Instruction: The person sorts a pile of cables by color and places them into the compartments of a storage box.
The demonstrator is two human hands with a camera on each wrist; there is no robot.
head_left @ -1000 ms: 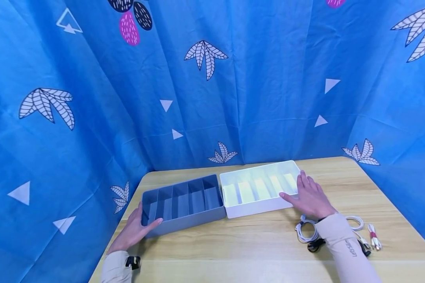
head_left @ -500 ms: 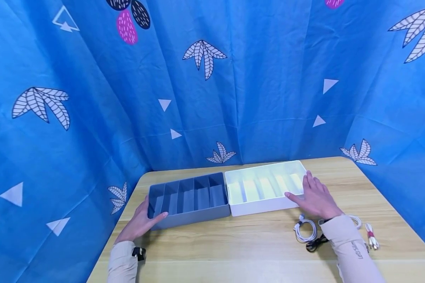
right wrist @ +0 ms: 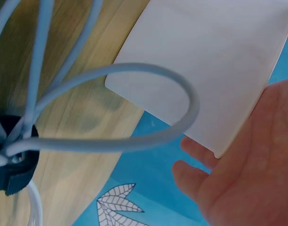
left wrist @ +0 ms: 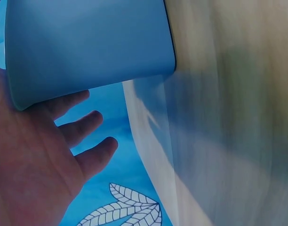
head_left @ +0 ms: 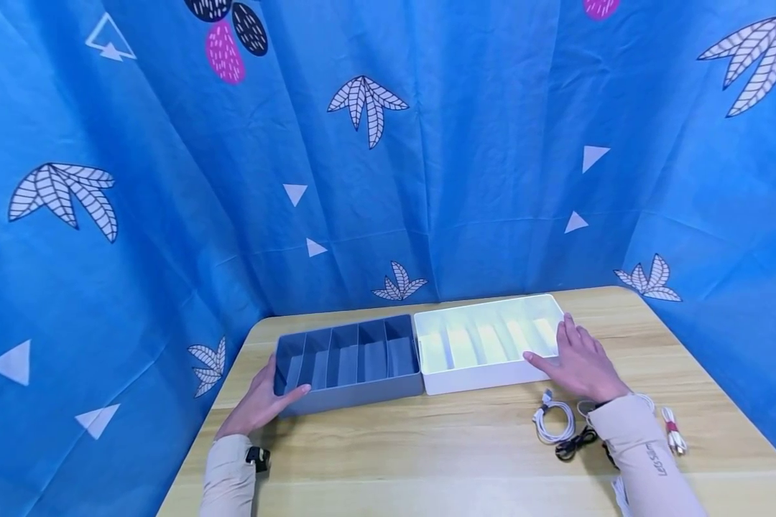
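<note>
A dark grey organizer box [head_left: 356, 395] with several narrow compartments sits at the table's left. End to end with it is a white divided box [head_left: 485, 379]. My left hand [head_left: 259, 403] is spread at the grey box's left end, its thumb along the front wall. In the left wrist view the fingers [left wrist: 97, 157] reach straight past the end wall. At the right end of the white box is my right hand [head_left: 585, 368], thumb at the front rim. The right wrist view shows its palm [right wrist: 250, 174] against the box's corner. No objects show in the compartments.
Near my right forearm lie a coiled white cable [head_left: 539, 425], a black cable [head_left: 572, 448] and a white cable with a red tie [head_left: 672, 426]. A cable loop [right wrist: 134, 144] crosses the right wrist view. Blue curtains [head_left: 491, 179] stand behind the wooden table [head_left: 427, 459].
The grey box has slid right along with my left hand, and the white box has moved slightly right too. My right hand stays at the white box's end. The head view has shifted slightly.
</note>
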